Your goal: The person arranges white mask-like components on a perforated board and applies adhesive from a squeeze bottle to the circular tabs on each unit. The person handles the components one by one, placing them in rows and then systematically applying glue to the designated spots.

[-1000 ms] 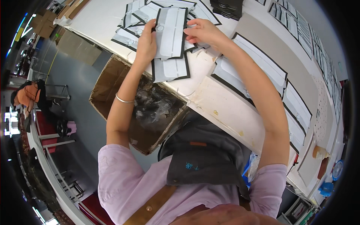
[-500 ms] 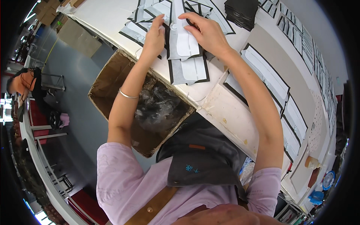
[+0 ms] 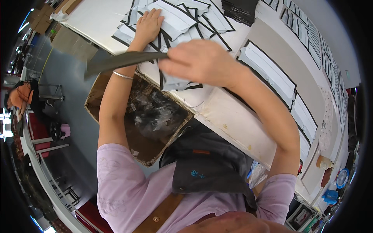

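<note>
My right hand (image 3: 200, 64), smeared by motion, grips the end of a dark grey flat strip (image 3: 124, 61). The strip reaches leftward across my left forearm, above the cardboard box. What it is made of cannot be told through the blur. My left hand (image 3: 149, 25) lies with its fingers out flat on a heap of white, black-edged panels (image 3: 176, 19) on the white table. My right hand hides part of the heap's near side.
An open cardboard box (image 3: 149, 157) with crumpled clear plastic stands against the table edge. Stacked dark pieces (image 3: 241, 11) sit beyond the heap. More black-edged panels (image 3: 268, 72) lie along a grey board (image 3: 307, 73) at right. Another person (image 3: 21, 95) is far left.
My right hand has left the upper panels and come nearer, now with the dark strip swung leftward. My left hand has shifted up and left and flattened on the heap.
</note>
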The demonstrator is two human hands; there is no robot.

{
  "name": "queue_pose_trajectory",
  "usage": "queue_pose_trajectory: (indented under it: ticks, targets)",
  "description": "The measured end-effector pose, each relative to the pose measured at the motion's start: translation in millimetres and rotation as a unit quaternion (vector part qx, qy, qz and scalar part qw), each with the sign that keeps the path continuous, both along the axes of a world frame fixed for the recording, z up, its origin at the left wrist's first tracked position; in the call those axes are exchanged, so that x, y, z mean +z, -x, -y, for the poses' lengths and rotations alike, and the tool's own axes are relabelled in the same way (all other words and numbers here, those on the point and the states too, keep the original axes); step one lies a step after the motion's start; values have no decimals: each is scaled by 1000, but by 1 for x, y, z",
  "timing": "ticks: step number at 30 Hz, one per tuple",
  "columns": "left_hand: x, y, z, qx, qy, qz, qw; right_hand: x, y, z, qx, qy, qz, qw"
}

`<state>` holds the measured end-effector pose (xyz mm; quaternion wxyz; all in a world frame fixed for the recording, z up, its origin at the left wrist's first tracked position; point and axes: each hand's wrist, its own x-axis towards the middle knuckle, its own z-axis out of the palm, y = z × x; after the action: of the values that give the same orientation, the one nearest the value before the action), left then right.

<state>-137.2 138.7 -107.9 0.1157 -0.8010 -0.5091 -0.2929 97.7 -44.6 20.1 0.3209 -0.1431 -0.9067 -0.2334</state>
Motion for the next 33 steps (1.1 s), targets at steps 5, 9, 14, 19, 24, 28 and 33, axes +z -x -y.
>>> queue_pose_trajectory:
  ticks: [5, 9, 14, 19, 24, 28, 33]
  targets:
    - [8, 19, 3, -43, 3, 27, 999, 76, -93, -7, -215, 385, -237, 866]
    - [29, 4, -2, -103, 55, 103, 988, 93, -196, -12, -205, 512, -319, 771]
    - [87, -11, -17, -250, 152, -119, 949, 43, -294, -19, -269, 596, -219, 724]
    - [105, -48, -13, -202, 153, -226, 941, 10, -322, -31, -310, 638, -176, 683]
    - [116, -56, -9, -223, 80, -222, 946, 13, -321, -43, -308, 660, -74, 681]
    - [123, -35, -7, -218, 39, -181, 958, 6, -321, -55, -319, 626, -55, 709]
    - [114, -8, -5, -189, 14, -48, 981, -3, -336, -62, -302, 665, -55, 680]
